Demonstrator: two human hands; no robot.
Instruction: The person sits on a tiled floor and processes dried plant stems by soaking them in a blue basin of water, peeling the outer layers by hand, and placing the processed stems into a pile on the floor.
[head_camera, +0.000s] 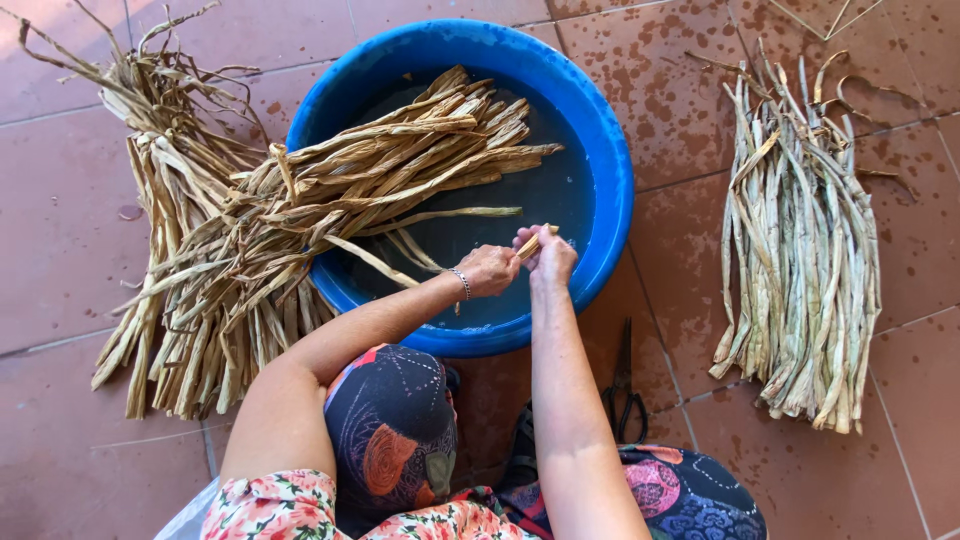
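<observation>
The head view looks straight down on a round blue plastic basin with dark water, set on a speckled terracotta tile floor. The left hand and the right hand meet over the basin's near rim, both clenched on one thin, tan dried strip. A sheaf of flat, papery dried leaves lies across the basin, its tips wet. A paler, greenish bundle lies well apart to the right. Black scissors lie near the right forearm.
</observation>
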